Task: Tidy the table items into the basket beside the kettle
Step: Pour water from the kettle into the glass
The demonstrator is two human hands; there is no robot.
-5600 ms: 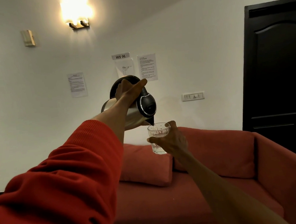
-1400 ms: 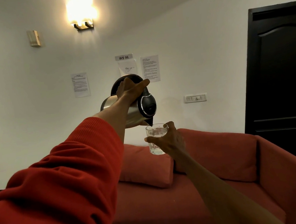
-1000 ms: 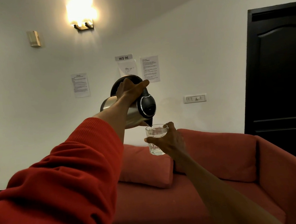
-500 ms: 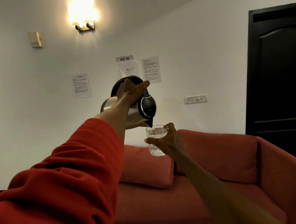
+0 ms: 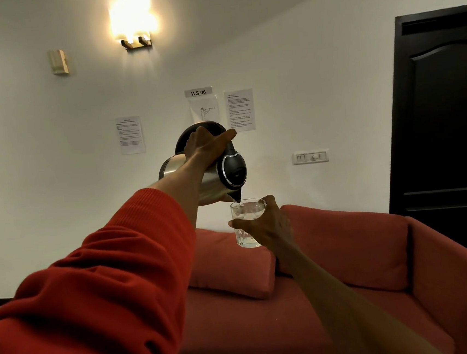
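At frame centre the left hand (image 5: 206, 146) grips the kettle (image 5: 220, 175) handle, spout tipped down over the glass (image 5: 248, 223) held in the right hand (image 5: 265, 225) just below. Water seems to trickle in. Basket and table are out of view.

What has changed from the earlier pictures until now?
Almost nothing. The left hand still grips the tilted kettle, its spout over the glass that the right hand keeps holding above the red sofa. Nothing was released.
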